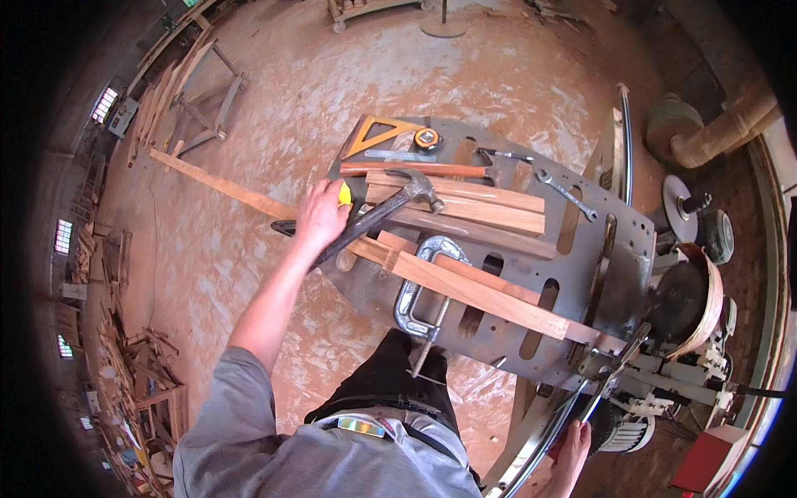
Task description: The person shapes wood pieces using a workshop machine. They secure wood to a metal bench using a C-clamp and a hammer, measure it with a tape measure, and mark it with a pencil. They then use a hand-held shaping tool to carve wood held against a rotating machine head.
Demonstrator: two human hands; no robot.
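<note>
My left hand (322,214) reaches over the left edge of the dark metal table (515,332), closed around a yellow-and-black object (344,193) whose kind the fingers hide. Just beside it, a claw hammer (382,214) lies slantwise, its head on several wooden strips (465,203). A C-clamp (405,303) sits at the near edge, around a long light wooden piece (473,290). Low on the right, my right hand (571,448) has its fingers closed at the lower end of a thin shiny metal strip (594,401), beside a metal rail.
A triangular square (378,137), a tape measure (427,139) and a wrench (569,196) lie on the table's far part. Grinding discs (682,207) and a round machine wheel (685,299) stand at right. Scrap wood (149,390) is piled at left, on a dusty floor.
</note>
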